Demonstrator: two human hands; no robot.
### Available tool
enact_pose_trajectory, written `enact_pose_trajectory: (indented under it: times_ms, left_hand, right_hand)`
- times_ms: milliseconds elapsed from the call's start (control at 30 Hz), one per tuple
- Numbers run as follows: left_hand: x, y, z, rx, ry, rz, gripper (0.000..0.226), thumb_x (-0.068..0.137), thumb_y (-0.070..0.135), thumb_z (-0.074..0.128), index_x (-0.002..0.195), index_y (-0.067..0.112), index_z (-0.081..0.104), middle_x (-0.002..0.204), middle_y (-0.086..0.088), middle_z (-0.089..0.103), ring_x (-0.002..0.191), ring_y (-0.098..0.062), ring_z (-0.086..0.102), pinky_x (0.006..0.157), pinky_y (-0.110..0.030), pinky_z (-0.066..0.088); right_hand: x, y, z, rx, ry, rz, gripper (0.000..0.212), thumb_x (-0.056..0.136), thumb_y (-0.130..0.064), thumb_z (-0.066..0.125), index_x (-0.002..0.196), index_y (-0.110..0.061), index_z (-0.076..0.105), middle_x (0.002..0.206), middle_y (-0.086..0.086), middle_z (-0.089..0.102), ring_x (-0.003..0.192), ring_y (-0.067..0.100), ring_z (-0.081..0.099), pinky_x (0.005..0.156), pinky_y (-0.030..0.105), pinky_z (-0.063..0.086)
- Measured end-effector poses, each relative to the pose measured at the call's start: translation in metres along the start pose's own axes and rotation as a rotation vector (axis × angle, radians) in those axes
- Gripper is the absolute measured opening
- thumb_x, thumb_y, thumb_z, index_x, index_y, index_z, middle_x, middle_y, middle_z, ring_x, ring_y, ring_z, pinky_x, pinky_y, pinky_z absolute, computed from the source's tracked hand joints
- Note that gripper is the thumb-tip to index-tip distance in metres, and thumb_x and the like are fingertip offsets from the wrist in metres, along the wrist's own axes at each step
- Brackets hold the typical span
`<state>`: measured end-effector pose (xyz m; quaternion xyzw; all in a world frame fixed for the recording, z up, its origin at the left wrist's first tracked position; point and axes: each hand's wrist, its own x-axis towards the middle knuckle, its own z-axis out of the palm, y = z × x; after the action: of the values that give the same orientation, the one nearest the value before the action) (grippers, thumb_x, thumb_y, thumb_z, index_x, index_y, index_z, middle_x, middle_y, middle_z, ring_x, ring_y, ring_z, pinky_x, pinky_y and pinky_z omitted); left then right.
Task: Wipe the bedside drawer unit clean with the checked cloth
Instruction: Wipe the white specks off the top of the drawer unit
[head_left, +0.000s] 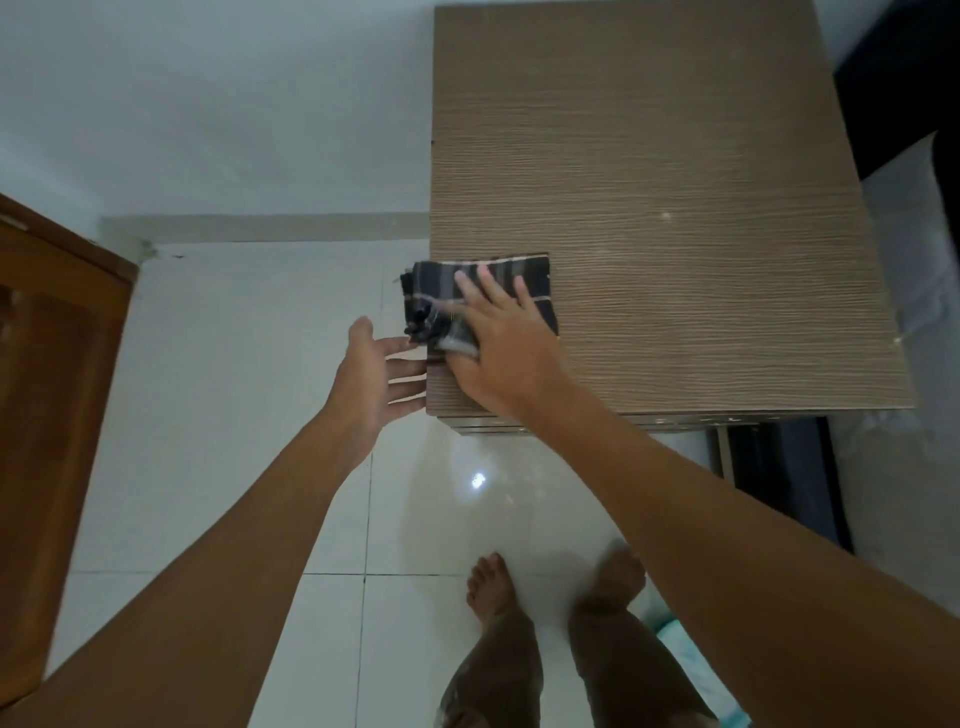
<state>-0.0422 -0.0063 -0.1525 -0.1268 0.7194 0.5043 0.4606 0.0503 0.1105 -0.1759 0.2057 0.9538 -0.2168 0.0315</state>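
Note:
The bedside drawer unit (675, 182) has a light brown wood-grain top and fills the upper right of the head view. A dark checked cloth (535, 280), folded, lies at the top's near left corner and hangs a little over the left edge. My right hand (498, 353) presses flat on the cloth, fingers spread, thumb curled around its near edge. My left hand (374, 379) is held open, palm up, just beside the unit's left edge and below the overhanging cloth, fingers reaching the unit's side.
Glossy white floor tiles (234, 415) lie below, with my bare feet (488, 587) on them. A brown wooden door (47, 364) stands at the left. A white wall (208, 104) is behind. A dark bed frame (779, 467) sits right of the unit.

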Motion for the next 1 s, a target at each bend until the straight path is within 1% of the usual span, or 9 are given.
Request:
enact_pose_trajectory:
  times_ms: [200,300,367,400,467,633,700,833,1000]
  left_hand:
    - [0.003,-0.001,0.002,-0.088,0.047,0.003,0.056,0.100,0.057,0.019,0.115,0.013,0.053,0.103,-0.013,0.064,0.100,-0.032,0.062,0.092,-0.051,0.049]
    - [0.010,-0.003,0.007,0.211,0.134,0.099,0.052,0.101,0.054,0.026,0.128,0.016,0.050,0.118,-0.010,0.063,0.108,-0.027,0.059,0.099,-0.046,0.045]
    - [0.009,-0.008,0.013,0.473,0.175,0.298,0.049,0.101,0.049,0.034,0.132,0.016,0.050,0.129,-0.005,0.058,0.113,-0.020,0.055,0.097,-0.034,0.041]
    - [0.006,-0.011,0.016,0.581,0.180,0.408,0.048,0.100,0.047,0.040,0.135,0.015,0.048,0.134,-0.003,0.055,0.116,-0.018,0.052,0.095,-0.029,0.038]
    - [0.002,-0.016,0.026,0.749,0.188,0.635,0.053,0.096,0.045,0.051,0.139,0.015,0.044,0.141,-0.004,0.047,0.128,-0.020,0.044,0.098,-0.028,0.035]
    - [-0.009,-0.021,0.077,1.114,0.045,0.808,0.075,0.085,0.049,0.065,0.147,0.021,0.034,0.160,-0.011,0.016,0.150,-0.027,0.001,0.118,-0.051,0.018]
    - [-0.016,-0.025,0.102,1.246,-0.016,0.738,0.084,0.084,0.055,0.063,0.152,0.027,0.023,0.163,-0.011,0.001,0.150,-0.028,-0.009,0.119,-0.053,0.004]
    - [-0.018,-0.028,0.138,1.344,-0.026,0.511,0.093,0.080,0.066,0.059,0.154,0.035,0.012,0.162,-0.010,-0.018,0.148,-0.032,-0.016,0.115,-0.059,0.002]
    - [-0.020,-0.026,0.143,1.358,-0.024,0.466,0.094,0.078,0.061,0.067,0.153,0.037,0.015,0.162,-0.008,-0.020,0.148,-0.031,-0.016,0.114,-0.062,0.006]
  right_hand:
    - [-0.045,-0.002,0.012,0.115,-0.054,-0.259,0.046,0.087,-0.035,0.047,0.125,-0.014,0.063,0.140,0.007,0.055,0.139,0.025,0.040,0.119,0.047,0.017]
    - [-0.077,-0.002,0.010,0.169,-0.034,-0.266,0.047,0.082,-0.034,0.050,0.119,-0.010,0.068,0.127,0.008,0.066,0.127,0.023,0.053,0.116,0.042,0.026]
    - [-0.093,0.000,-0.002,0.285,0.011,-0.207,0.033,0.078,-0.033,0.056,0.104,-0.021,0.073,0.100,0.004,0.076,0.099,0.022,0.068,0.096,0.036,0.051]
    - [-0.100,0.001,-0.013,0.379,0.021,-0.164,0.017,0.077,-0.033,0.055,0.088,-0.030,0.068,0.076,-0.007,0.072,0.073,0.017,0.068,0.070,0.029,0.057]
    - [-0.112,0.008,-0.033,0.490,0.067,-0.058,0.014,0.076,-0.036,0.051,0.064,-0.030,0.045,0.049,-0.017,0.042,0.044,0.009,0.041,0.044,0.022,0.032]
    - [-0.153,0.049,-0.088,0.676,0.303,0.256,0.023,0.072,-0.040,0.049,0.050,-0.032,0.045,0.042,-0.012,0.044,0.037,0.007,0.035,0.042,0.016,0.020]
    - [-0.167,0.071,-0.110,0.639,0.477,0.396,0.032,0.074,-0.040,0.051,0.049,-0.025,0.037,0.041,-0.006,0.041,0.037,0.007,0.034,0.040,0.019,0.020]
    - [-0.180,0.126,-0.141,0.467,0.710,0.672,0.032,0.086,-0.023,0.056,0.057,-0.021,0.041,0.049,-0.005,0.043,0.043,0.006,0.042,0.040,0.019,0.029]
    - [-0.172,0.215,-0.137,0.421,0.556,0.821,0.022,0.086,-0.039,0.047,0.092,-0.021,0.058,0.090,0.007,0.065,0.085,0.027,0.062,0.075,0.045,0.051]
